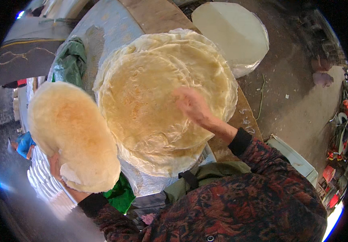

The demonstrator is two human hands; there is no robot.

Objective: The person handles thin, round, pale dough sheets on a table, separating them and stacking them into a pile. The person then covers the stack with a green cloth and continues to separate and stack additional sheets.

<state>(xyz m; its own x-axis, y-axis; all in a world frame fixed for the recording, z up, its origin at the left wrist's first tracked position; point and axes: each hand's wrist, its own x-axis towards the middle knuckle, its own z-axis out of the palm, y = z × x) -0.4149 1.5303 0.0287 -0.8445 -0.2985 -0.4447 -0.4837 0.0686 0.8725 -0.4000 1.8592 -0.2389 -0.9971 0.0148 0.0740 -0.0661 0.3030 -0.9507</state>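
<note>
My left hand (56, 169) grips the lower edge of a pale, browned round sheet (77, 133), which looks like a thin flatbread. It is held up at the left, and its front hides some of my fingers. A broad stack of thin yellowish round sheets (149, 99) lies before me, with wrinkled, overlapping edges. Over the right part of this stack is my right hand (193, 106), blurred and with curled fingers. Whether it touches or pinches the top sheet cannot be made out.
A wooden board (237, 121) lies under the stack, beside a pale blue covering (113, 27). Green plastic sheeting (71, 60) is bunched at the left. At the upper right stands a smooth pale round stack (231, 33) wrapped in plastic. A white box (295, 157) sits at the right.
</note>
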